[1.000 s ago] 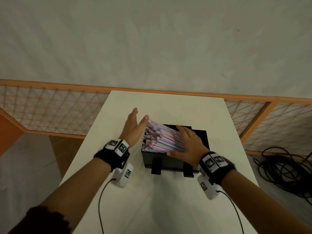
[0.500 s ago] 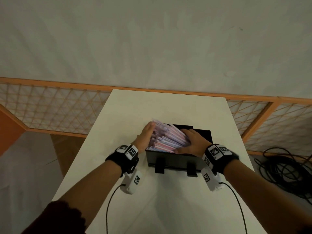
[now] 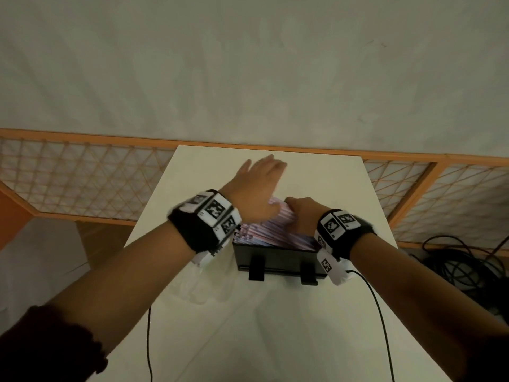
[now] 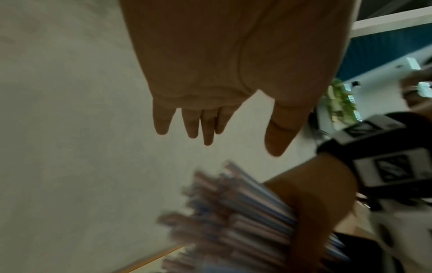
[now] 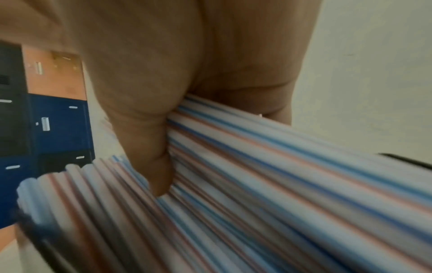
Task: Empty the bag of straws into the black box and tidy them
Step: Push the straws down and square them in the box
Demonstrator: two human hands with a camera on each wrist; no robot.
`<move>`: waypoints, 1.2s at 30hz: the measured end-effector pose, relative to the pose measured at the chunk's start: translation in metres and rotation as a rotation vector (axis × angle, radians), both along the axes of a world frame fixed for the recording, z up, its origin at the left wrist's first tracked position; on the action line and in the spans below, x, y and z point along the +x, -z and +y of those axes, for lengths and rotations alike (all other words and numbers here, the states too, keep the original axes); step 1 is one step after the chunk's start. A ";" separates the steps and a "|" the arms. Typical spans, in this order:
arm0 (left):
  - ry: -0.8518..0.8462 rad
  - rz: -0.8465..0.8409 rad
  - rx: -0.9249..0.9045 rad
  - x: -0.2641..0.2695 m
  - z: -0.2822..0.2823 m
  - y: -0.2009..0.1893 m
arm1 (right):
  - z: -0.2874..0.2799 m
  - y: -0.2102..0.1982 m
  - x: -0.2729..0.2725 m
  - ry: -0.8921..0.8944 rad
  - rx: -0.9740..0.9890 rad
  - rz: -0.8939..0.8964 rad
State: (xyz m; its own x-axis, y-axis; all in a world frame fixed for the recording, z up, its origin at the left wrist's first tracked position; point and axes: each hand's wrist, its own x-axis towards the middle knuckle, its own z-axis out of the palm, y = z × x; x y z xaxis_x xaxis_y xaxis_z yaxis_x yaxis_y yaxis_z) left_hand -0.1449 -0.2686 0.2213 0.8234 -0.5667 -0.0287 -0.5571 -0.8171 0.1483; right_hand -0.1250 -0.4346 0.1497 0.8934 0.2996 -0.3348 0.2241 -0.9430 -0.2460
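Note:
A black box stands on the white table, filled with a heap of red- and blue-striped white straws. My right hand grips the straws from the right side. In the right wrist view its thumb digs into the bundle of straws, and the fingers are hidden behind it. My left hand hovers over the far left of the heap with straight fingers and holds nothing. In the left wrist view it is open above the blurred straw ends.
An orange lattice fence runs along the table's far and side edges. Black cables lie coiled on the floor to the right. Two black clips stick out of the box's near wall.
My left hand has left the straws' left ends and risen up and forward over the heap. My right hand has gone from lying on top to gripping the bundle.

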 end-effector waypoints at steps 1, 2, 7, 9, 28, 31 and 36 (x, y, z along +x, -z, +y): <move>0.045 -0.022 0.109 -0.005 -0.010 0.003 | 0.005 0.001 -0.001 -0.009 -0.018 0.007; 0.073 -0.034 0.213 -0.008 -0.018 0.010 | 0.009 0.002 -0.003 -0.028 -0.040 0.013; 0.015 -0.017 0.508 0.001 -0.031 0.058 | 0.000 0.007 -0.006 -0.051 -0.006 0.003; -0.012 -0.024 0.530 0.006 -0.023 0.070 | -0.016 0.010 -0.006 0.016 0.047 0.038; 0.029 -0.071 0.285 0.022 -0.005 0.086 | -0.027 0.025 -0.009 0.062 -0.044 0.161; 0.019 -0.042 0.261 0.027 0.002 0.080 | -0.025 0.013 -0.004 0.027 -0.075 0.129; -0.001 -0.027 0.231 0.028 0.007 0.077 | -0.025 0.004 0.000 0.019 -0.101 0.091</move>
State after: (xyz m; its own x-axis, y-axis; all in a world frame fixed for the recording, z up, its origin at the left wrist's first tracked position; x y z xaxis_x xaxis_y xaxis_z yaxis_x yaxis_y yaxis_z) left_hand -0.1167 -0.2619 0.1445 0.8260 -0.5470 -0.1358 -0.5578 -0.8280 -0.0578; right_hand -0.1252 -0.4596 0.1461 0.8629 0.2439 -0.4425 0.1871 -0.9678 -0.1685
